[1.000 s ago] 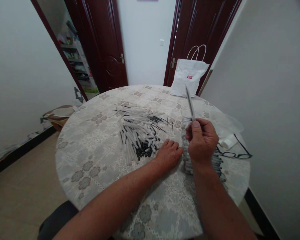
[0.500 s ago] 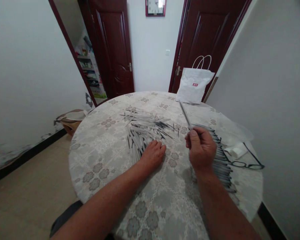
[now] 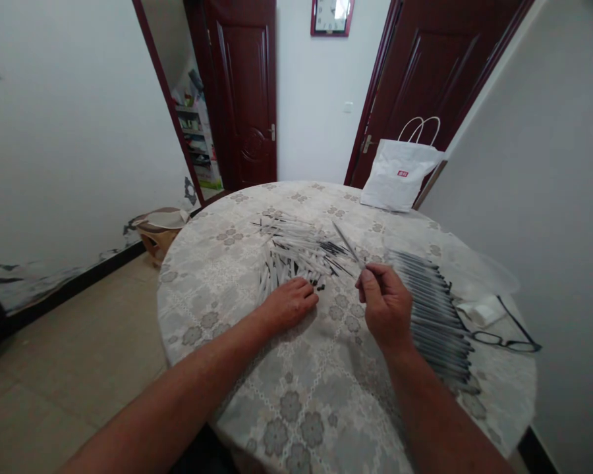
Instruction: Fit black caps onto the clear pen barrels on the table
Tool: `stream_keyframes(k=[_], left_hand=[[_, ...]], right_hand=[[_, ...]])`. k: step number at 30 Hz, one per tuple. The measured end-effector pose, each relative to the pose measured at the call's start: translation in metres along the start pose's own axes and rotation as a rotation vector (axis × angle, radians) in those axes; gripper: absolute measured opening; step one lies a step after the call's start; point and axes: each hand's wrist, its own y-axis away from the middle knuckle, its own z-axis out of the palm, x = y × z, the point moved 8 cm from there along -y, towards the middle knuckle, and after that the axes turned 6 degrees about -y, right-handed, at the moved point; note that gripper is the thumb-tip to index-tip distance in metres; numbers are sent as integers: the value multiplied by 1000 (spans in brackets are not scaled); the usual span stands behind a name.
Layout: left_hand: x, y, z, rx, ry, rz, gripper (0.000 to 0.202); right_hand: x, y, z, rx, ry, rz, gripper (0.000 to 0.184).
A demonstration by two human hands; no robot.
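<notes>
One pen (image 3: 348, 245), slim and grey, slants up and leftward near the middle of the frame. Its lower end is pinched between the thumb and curled fingers of the right hand (image 3: 386, 303), just right of centre; its other end points toward the upper left, clear of the fingers.

Left of it, the left hand (image 3: 290, 304) lies palm down with bent fingers at the near edge of a pile (image 3: 296, 247) in the centre of the frame. Whether that hand grips anything cannot be told, as its underside is hidden. The pile is a loose heap of pale tubes and thin dark rods, lying in several directions. A few small black caps (image 3: 321, 287) sit just beyond the left fingertips.

Right of centre, many grey pens (image 3: 427, 283) lie side by side in a long row, partly covered by the right hand and forearm. Farther right are glasses (image 3: 505, 342) with one arm raised, a white roll (image 3: 484, 313) and a clear plastic sheet (image 3: 484, 266). All this rests on a round table (image 3: 195, 283) with a flowered cover. A white bag (image 3: 400, 176) stands upright at its far edge, upper right.
</notes>
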Motion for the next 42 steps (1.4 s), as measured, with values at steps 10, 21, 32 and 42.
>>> stream_keyframes(k=[10,21,32,42], left_hand=[[-44,22,-25,207,164,-238,28],[-52,53,-51,178,202,-508,13],[-101,131,-82,499,-98,-981,38],[-137,157,5,-47,56,-957,42]], right_hand=[[1,6,11,-83,132,-11,23],[5,2,11,-119,279,-68,23],[9,3,8,-111,319,-67,25],[9,6,10,-129,365,-47,30]])
